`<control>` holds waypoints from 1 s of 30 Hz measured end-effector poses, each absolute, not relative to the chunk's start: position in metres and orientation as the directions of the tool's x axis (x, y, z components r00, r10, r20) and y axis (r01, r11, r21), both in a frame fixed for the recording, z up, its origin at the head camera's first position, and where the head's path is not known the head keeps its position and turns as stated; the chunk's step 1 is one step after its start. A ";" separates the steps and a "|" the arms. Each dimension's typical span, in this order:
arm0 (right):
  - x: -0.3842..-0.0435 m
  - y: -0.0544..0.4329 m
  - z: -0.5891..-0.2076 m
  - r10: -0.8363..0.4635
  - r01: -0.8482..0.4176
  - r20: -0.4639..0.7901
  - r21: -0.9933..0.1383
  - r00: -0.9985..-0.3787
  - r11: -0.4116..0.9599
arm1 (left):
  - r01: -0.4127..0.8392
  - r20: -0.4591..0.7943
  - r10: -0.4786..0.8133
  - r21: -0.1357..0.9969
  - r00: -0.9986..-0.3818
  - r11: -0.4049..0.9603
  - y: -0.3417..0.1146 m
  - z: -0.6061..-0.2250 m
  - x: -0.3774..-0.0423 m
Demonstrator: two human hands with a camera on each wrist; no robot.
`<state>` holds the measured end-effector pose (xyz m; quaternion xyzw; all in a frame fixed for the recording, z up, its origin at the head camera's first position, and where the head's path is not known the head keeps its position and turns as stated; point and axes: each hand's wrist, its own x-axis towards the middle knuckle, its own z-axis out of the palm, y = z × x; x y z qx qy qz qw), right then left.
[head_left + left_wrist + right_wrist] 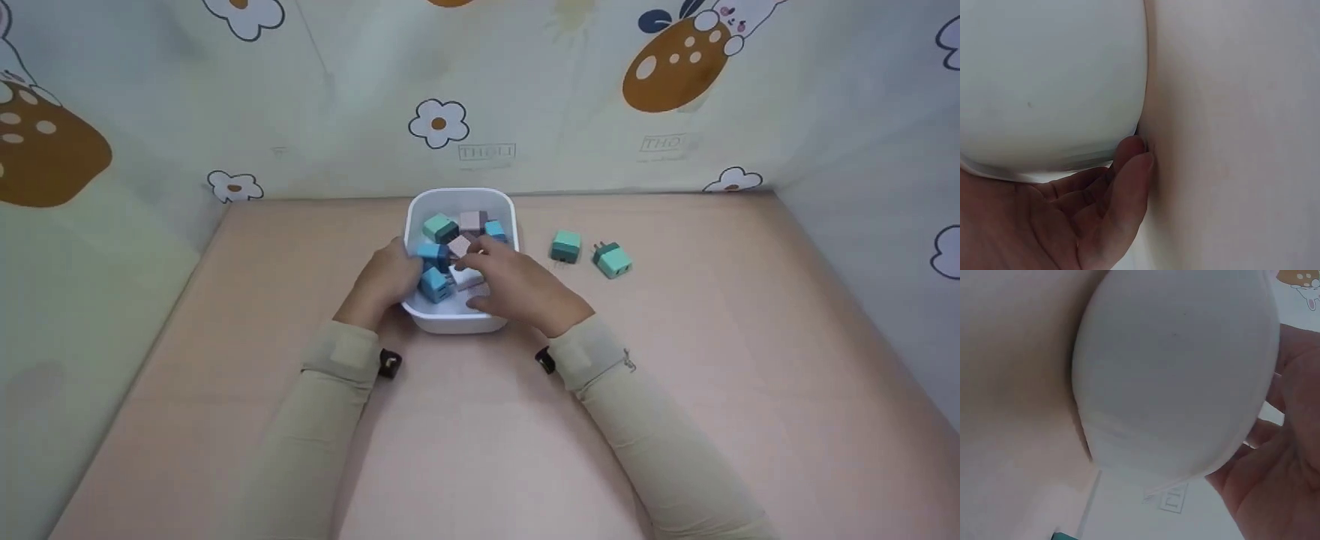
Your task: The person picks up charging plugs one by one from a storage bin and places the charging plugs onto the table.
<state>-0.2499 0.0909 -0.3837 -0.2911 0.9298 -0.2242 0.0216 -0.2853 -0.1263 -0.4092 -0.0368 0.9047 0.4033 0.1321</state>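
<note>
A white plastic tub stands on the table, holding several small plug adapters: blue, mint green and pale lilac. My left hand grips the tub's left side; in the left wrist view its curled fingers lie low against the outer wall, near the tabletop. Over the right part of the tub reaches my right hand, thumb and fingers spread apart. A whitish adapter lies below and between those fingers. The right wrist view shows the tub's outer wall with the right hand above its rim.
Two green two-tone plug adapters lie on the table right of the tub, one nearer it, the other with prongs showing. Behind the table hangs a cloth printed with flowers; similar cloth borders both sides.
</note>
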 end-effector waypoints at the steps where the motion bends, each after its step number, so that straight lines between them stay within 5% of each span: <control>1: -0.250 0.092 -0.385 -0.548 -0.519 0.064 -0.427 -0.834 0.740 | -0.172 -0.266 0.040 0.722 -0.963 0.670 -0.126 -0.409 -0.285; 13: -0.247 0.086 -0.391 -0.531 -0.498 -0.029 -0.302 -0.847 0.812 | -0.196 -0.286 0.031 0.725 -0.958 0.660 -0.126 -0.410 -0.285; 30: -0.249 0.082 -0.397 -0.516 -0.509 0.040 -0.246 -0.856 0.825 | -0.168 -0.254 0.034 0.726 -0.967 0.667 -0.127 -0.411 -0.284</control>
